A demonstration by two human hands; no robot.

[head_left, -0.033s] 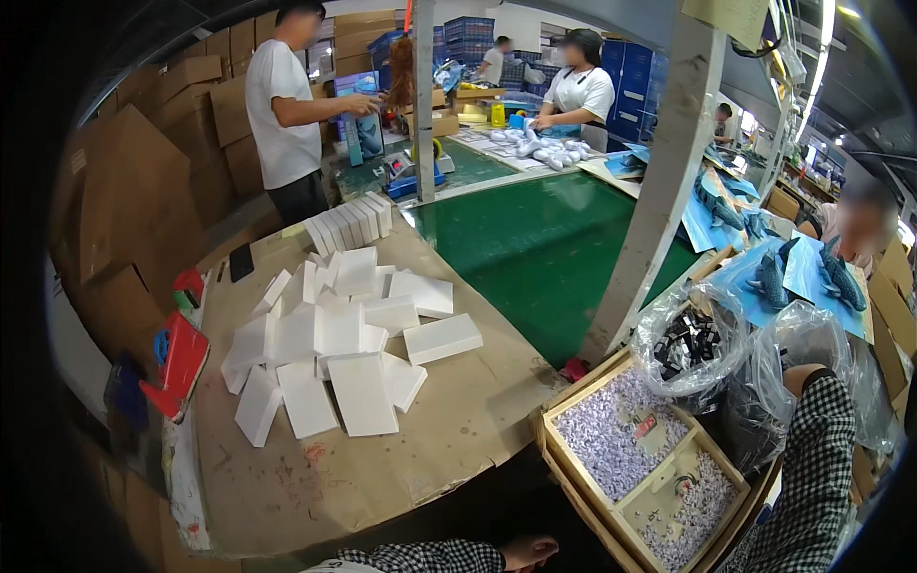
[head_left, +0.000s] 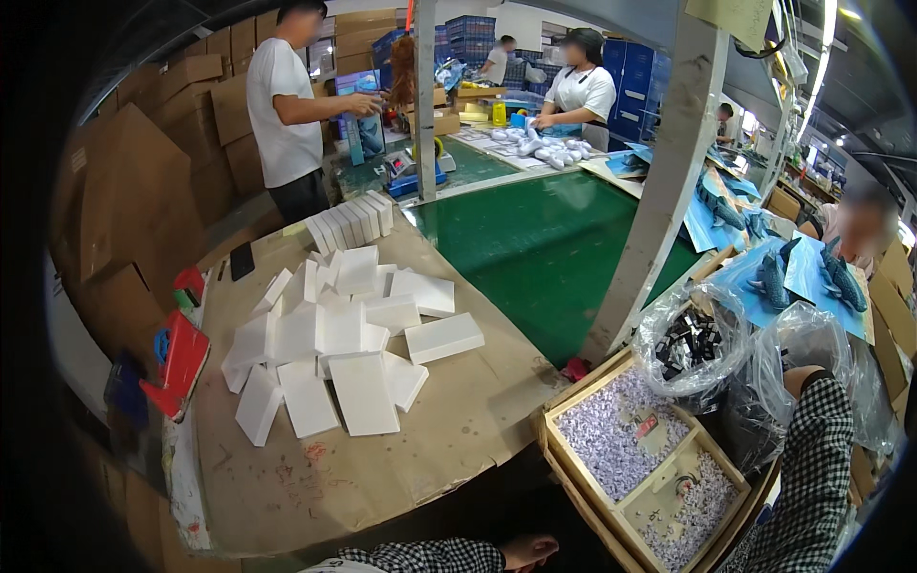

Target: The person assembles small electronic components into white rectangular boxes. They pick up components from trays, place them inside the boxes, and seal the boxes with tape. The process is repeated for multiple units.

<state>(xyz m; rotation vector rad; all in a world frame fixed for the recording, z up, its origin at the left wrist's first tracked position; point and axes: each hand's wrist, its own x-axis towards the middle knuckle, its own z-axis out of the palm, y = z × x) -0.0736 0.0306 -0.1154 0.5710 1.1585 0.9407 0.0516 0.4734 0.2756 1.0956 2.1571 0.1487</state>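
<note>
My left hand point(head_left: 530, 551) hangs at the lower edge, between the table's front and a wooden tray. Its fingers are curled in, and nothing shows in them. On the right, my right arm in a checked sleeve point(head_left: 812, 468) reaches to a clear plastic bag point(head_left: 807, 334). Only the wrist and back of my right hand point(head_left: 800, 378) show; the fingers are hidden by the bag. Beside it, another clear bag holds small black parts point(head_left: 690, 339). The wooden tray point(head_left: 626, 511) has two compartments with small pale pieces.
White boxes point(head_left: 363, 392) lie heaped on the cardboard-covered table point(head_left: 458, 420), with a row of boxes point(head_left: 349, 222) behind. A metal post point(head_left: 654, 191) rises beside the green surface point(head_left: 535, 248). Blue cards with toy sea animals point(head_left: 774, 272) lie at right. Several people work nearby.
</note>
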